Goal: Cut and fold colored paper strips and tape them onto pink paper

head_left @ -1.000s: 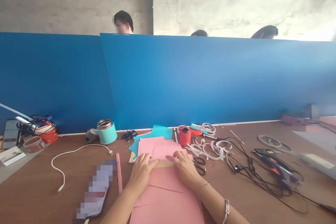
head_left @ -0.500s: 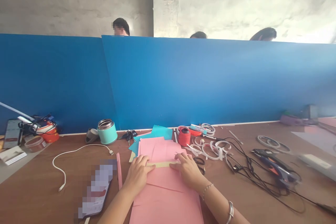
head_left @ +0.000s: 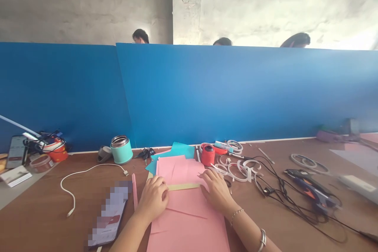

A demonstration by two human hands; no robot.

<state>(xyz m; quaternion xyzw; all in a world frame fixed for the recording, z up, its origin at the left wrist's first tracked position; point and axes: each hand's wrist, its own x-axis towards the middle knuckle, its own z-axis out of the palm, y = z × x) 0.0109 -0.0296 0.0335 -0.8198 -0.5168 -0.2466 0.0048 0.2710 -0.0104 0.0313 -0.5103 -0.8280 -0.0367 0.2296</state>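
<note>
Through the head camera I have my left hand [head_left: 153, 197] and right hand [head_left: 217, 193] at opposite ends of a pale yellow strip [head_left: 183, 186] across pink paper [head_left: 189, 230]; I can't tell whether either pinches it. Brown tabletop [head_left: 265, 220] separates the paper's right edge from black cables [head_left: 281, 184]; a smartphone [head_left: 106, 224] crowds my left forearm [head_left: 131, 228].

bench [head_left: 44, 224]: brown top | toward near edge, middle: overlapping pink sheets [head_left: 189, 234] | left of them: narrow pink strip [head_left: 135, 193], phone [head_left: 113, 212], white cable [head_left: 72, 195] | by far edge: teal flask [head_left: 121, 152], keys [head_left: 147, 152], red cylinder [head_left: 208, 156] | toward right edge: tangled black cables [head_left: 283, 193], dark hand tool [head_left: 317, 197]
</note>
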